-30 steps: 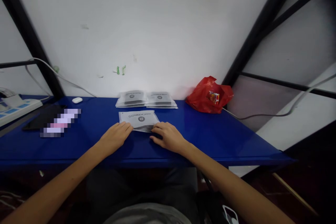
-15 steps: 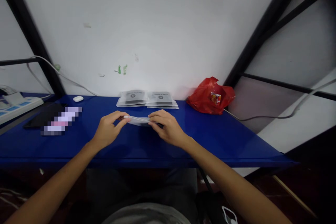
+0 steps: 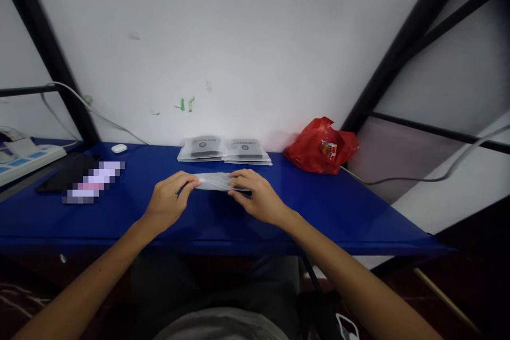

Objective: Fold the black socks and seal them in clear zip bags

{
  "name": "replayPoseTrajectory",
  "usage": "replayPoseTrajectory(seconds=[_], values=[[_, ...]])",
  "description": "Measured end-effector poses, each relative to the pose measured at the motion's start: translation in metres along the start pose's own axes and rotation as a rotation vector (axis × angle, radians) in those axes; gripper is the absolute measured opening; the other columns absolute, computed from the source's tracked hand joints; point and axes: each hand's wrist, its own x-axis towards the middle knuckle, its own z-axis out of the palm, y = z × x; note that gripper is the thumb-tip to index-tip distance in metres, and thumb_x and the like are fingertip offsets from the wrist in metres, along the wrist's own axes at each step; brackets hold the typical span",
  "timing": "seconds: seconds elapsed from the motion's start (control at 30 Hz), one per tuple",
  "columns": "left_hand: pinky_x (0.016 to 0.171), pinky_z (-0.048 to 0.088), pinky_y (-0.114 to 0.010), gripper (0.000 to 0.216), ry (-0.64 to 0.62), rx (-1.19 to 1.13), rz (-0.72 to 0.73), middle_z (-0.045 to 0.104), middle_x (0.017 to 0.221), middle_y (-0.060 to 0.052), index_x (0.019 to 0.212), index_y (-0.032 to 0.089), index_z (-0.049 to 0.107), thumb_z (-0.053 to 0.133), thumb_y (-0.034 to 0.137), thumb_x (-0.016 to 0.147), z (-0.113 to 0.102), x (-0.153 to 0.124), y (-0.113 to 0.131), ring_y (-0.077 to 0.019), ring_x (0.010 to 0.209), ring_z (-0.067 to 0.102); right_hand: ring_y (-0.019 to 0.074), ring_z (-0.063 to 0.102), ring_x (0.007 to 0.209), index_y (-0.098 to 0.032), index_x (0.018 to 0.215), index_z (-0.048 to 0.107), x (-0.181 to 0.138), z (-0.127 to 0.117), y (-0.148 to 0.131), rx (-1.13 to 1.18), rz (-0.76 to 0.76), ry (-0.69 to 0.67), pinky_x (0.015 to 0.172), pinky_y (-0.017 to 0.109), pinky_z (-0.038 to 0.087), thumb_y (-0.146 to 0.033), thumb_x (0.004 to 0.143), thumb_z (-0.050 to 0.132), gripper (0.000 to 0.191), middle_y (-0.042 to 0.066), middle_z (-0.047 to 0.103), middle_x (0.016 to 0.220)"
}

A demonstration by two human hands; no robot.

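A frosted zip bag [image 3: 214, 184] with a white slider is stretched between my two hands, just above the blue table. My left hand [image 3: 171, 196] pinches its left end at the slider, thumb and fingers together. On the other end, my right hand [image 3: 255, 195] is closed, with a dark edge showing near its thumb; what that is I cannot make out. Behind the hands, two stacks of similar bags lie side by side against the wall, a left stack [image 3: 203, 147] and a right stack [image 3: 246, 151], each with dark print and something dark inside.
A red plastic bag [image 3: 314, 149] with a small wrapper stands at the right rear of the blue table [image 3: 338, 212]. To the left are a white earbud case [image 3: 119, 148], a black tablet-like slab [image 3: 59, 178], a blurred-out item and a power strip [image 3: 35, 158]. Black metal posts flank the table.
The zip bag has tipped so that more of its flat face shows. My left hand has shifted slightly right and down; my right hand has moved a little right.
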Motion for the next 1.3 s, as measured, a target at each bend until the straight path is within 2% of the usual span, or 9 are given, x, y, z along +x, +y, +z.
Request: replayPoseTrajectory(seconds=[0.13, 0.27, 0.4, 0.6, 0.73, 0.9, 1.03, 1.17, 1.3], values=[[0.074, 0.049, -0.023, 0.024, -0.074, 0.067, 0.043, 0.067, 0.079, 0.0, 0.082, 0.018, 0.064, 0.043, 0.026, 0.091, 0.004, 0.003, 0.013, -0.0117, 0.074, 0.062, 0.0205, 0.057, 0.101, -0.02, 0.1, 0.062, 0.01, 0.001, -0.013, 0.046, -0.033, 0.018, 0.088, 0.04, 0.047, -0.026, 0.081, 0.06, 0.02, 0.009, 0.061, 0.11], [0.074, 0.049, -0.024, 0.027, -0.112, 0.043, 0.116, 0.069, 0.082, -0.001, 0.084, 0.018, 0.064, 0.04, 0.025, 0.093, 0.004, 0.006, 0.022, -0.0123, 0.076, 0.063, 0.0167, 0.059, 0.098, -0.02, 0.096, 0.065, 0.02, -0.001, -0.02, 0.146, -0.067, 0.026, 0.086, 0.034, 0.048, -0.024, 0.084, 0.056, 0.015, 0.008, 0.061, 0.107], [0.074, 0.049, -0.025, 0.028, -0.134, 0.039, 0.132, 0.069, 0.083, -0.001, 0.085, 0.019, 0.064, 0.037, 0.024, 0.093, 0.005, 0.006, 0.024, -0.0123, 0.078, 0.063, 0.0157, 0.059, 0.097, -0.021, 0.091, 0.065, 0.023, -0.006, -0.021, 0.194, -0.064, -0.015, 0.086, 0.034, 0.048, -0.023, 0.086, 0.053, 0.013, 0.006, 0.063, 0.104], [0.069, 0.047, -0.024, 0.031, -0.109, 0.172, 0.174, 0.066, 0.075, -0.001, 0.078, 0.019, 0.06, 0.034, 0.024, 0.094, 0.008, 0.002, 0.026, -0.0124, 0.071, 0.061, 0.0159, 0.058, 0.098, -0.02, 0.087, 0.063, 0.023, -0.006, -0.025, 0.205, -0.093, -0.058, 0.086, 0.034, 0.047, -0.018, 0.086, 0.052, 0.012, 0.007, 0.062, 0.104], [0.064, 0.044, -0.023, 0.028, -0.068, 0.264, 0.1, 0.063, 0.071, 0.0, 0.078, 0.019, 0.058, 0.035, 0.023, 0.093, 0.004, -0.001, 0.022, -0.0125, 0.068, 0.058, 0.0166, 0.058, 0.098, -0.02, 0.087, 0.062, 0.018, -0.002, -0.017, 0.129, -0.083, -0.064, 0.086, 0.034, 0.046, -0.018, 0.086, 0.051, 0.011, 0.007, 0.062, 0.106], [0.066, 0.045, -0.023, 0.021, 0.018, 0.21, -0.048, 0.061, 0.074, 0.001, 0.079, 0.02, 0.055, 0.038, 0.025, 0.091, -0.007, -0.003, 0.001, -0.0124, 0.069, 0.057, 0.0187, 0.057, 0.098, -0.02, 0.09, 0.063, 0.005, -0.008, 0.002, -0.086, -0.046, -0.072, 0.085, 0.037, 0.045, -0.019, 0.087, 0.049, 0.014, 0.008, 0.062, 0.109], [0.066, 0.046, -0.021, 0.019, -0.029, 0.129, -0.089, 0.062, 0.077, 0.002, 0.085, 0.02, 0.056, 0.04, 0.027, 0.09, -0.01, -0.004, -0.009, -0.0113, 0.069, 0.057, 0.0205, 0.056, 0.099, -0.02, 0.09, 0.064, 0.001, -0.016, 0.005, -0.22, -0.042, -0.069, 0.085, 0.04, 0.044, -0.019, 0.087, 0.049, 0.016, 0.009, 0.062, 0.111], [0.075, 0.046, -0.024, 0.021, -0.151, 0.141, 0.061, 0.065, 0.087, -0.001, 0.1, 0.02, 0.058, 0.042, 0.03, 0.091, -0.006, -0.004, -0.006, -0.0128, 0.08, 0.059, 0.0214, 0.056, 0.099, -0.019, 0.091, 0.064, 0.001, -0.018, -0.003, -0.262, -0.061, -0.076, 0.085, 0.039, 0.043, -0.018, 0.086, 0.048, 0.017, 0.009, 0.062, 0.111], [0.07, 0.044, -0.025, 0.024, -0.25, 0.308, 0.261, 0.065, 0.078, -0.001, 0.091, 0.019, 0.063, 0.04, 0.026, 0.093, 0.002, -0.005, -0.004, -0.0125, 0.072, 0.057, 0.0214, 0.056, 0.098, -0.018, 0.091, 0.064, 0.002, -0.012, -0.011, -0.264, -0.082, -0.079, 0.083, 0.038, 0.043, -0.016, 0.085, 0.048, 0.017, 0.009, 0.064, 0.107]])
